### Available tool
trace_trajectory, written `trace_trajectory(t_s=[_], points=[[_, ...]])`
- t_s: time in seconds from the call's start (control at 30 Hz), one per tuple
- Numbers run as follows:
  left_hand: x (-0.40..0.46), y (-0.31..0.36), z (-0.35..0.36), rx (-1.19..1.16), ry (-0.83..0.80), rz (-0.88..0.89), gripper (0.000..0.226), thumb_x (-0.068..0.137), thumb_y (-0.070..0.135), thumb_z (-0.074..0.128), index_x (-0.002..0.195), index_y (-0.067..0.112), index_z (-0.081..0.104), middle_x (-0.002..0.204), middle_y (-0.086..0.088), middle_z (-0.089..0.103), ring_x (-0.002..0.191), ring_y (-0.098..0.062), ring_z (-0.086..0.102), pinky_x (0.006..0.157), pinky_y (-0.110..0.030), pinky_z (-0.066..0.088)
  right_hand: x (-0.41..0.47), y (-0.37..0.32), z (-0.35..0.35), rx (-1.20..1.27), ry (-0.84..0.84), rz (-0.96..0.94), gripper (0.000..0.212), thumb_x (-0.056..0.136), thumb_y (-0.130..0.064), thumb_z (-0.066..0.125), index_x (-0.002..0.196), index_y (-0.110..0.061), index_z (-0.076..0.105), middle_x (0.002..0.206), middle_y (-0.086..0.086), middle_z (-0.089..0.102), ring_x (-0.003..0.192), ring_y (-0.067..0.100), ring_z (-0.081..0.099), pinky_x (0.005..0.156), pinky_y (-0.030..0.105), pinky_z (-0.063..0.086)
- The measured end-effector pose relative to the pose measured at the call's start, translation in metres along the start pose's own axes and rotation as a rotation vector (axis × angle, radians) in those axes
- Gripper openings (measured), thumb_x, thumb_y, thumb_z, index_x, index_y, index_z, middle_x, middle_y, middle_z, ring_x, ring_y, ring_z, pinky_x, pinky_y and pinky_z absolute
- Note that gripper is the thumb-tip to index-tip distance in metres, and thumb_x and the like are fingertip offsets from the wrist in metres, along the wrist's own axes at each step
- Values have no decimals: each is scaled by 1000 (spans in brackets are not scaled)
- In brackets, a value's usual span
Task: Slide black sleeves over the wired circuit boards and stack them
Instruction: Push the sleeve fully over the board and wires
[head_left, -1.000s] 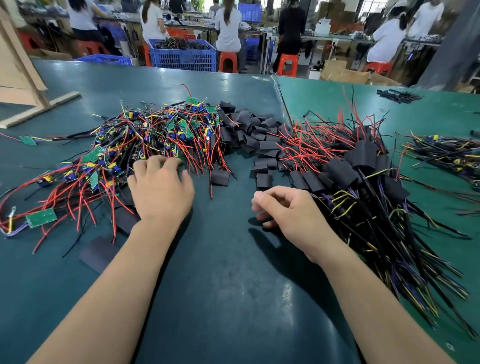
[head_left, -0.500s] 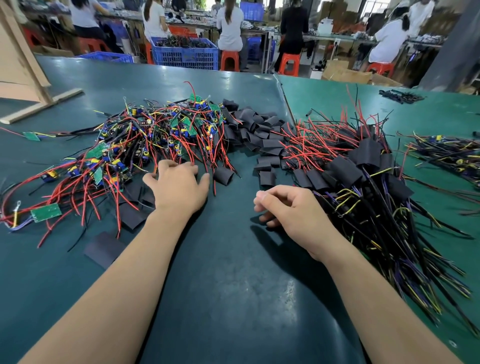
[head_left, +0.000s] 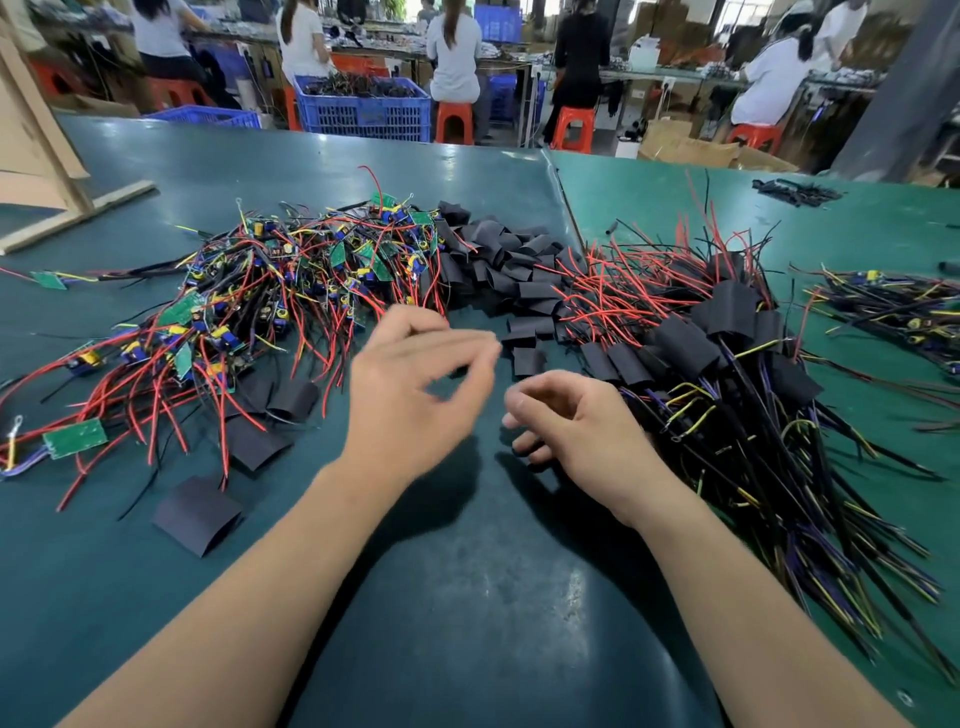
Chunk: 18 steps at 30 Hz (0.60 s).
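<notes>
Left hand (head_left: 410, 395) blurred (grip unclear)

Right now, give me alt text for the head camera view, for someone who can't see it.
Two bare hands hover over a green table, left hand open and blurred, right hand loosely curled, neither holding anything. A tangle of unsleeved circuit boards lies left, loose black sleeves in the middle, a sleeved stack right.
</notes>
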<state>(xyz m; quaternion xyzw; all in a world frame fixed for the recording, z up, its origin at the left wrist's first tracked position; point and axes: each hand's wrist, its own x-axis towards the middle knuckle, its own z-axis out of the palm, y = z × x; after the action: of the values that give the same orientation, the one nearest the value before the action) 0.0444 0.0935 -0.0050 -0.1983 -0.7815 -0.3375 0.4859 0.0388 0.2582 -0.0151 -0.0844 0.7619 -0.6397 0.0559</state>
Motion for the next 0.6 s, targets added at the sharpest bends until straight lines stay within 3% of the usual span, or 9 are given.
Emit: trace_trajectory(t_s=[0.07, 0.13, 0.23, 0.4, 0.47, 0.6], points=[[-8, 12, 8, -139, -69, 119, 7, 82, 3, 74, 81, 8, 79, 91, 7, 74, 75, -22, 61, 76, -32, 51, 1, 1, 0, 13, -11, -5, 41, 90, -2, 67, 127, -12, 54, 83, 4, 66, 64, 18, 61, 56, 29, 52], [-15, 18, 14, -231, -145, 190, 8, 84, 9, 71, 85, 6, 79, 92, 3, 76, 76, -24, 64, 75, -37, 51, 1, 1, 0, -18, -33, -47, 60, 87, 7, 66, 137, -18, 46, 94, 7, 67, 72, 19, 60, 68, 40, 54], [-13, 4, 18, 4, -243, 90, 18, 86, 21, 68, 98, 11, 78, 102, 3, 74, 87, -27, 65, 80, -45, 48, 0, 4, 0, -124, -26, -97, 45, 87, 1, 67, 122, -26, 55, 95, 11, 69, 76, 27, 66, 75, 45, 55], [-4, -38, 9, 618, -198, -531, 34, 88, 29, 64, 121, 26, 69, 128, -15, 53, 116, -40, 44, 93, -46, 34, -1, 4, -1, -139, 1, -21, 33, 90, -23, 70, 120, -29, 56, 92, 5, 71, 71, 17, 71, 67, 31, 59], [-4, -47, 4, 610, -206, -610, 28, 92, 27, 61, 118, 21, 70, 128, -17, 53, 117, -40, 43, 94, -46, 33, -1, 4, -1, -141, -1, -22, 33, 91, -24, 69, 122, -28, 57, 90, 3, 71, 71, 16, 71, 66, 30, 59], [0, -52, 2, 284, -139, -574, 21, 96, 6, 55, 102, 0, 74, 103, -19, 68, 97, -37, 60, 88, -38, 42, -1, 6, -2, -146, 2, -18, 32, 91, -26, 69, 121, -26, 58, 89, 2, 72, 72, 16, 71, 66, 29, 57]])
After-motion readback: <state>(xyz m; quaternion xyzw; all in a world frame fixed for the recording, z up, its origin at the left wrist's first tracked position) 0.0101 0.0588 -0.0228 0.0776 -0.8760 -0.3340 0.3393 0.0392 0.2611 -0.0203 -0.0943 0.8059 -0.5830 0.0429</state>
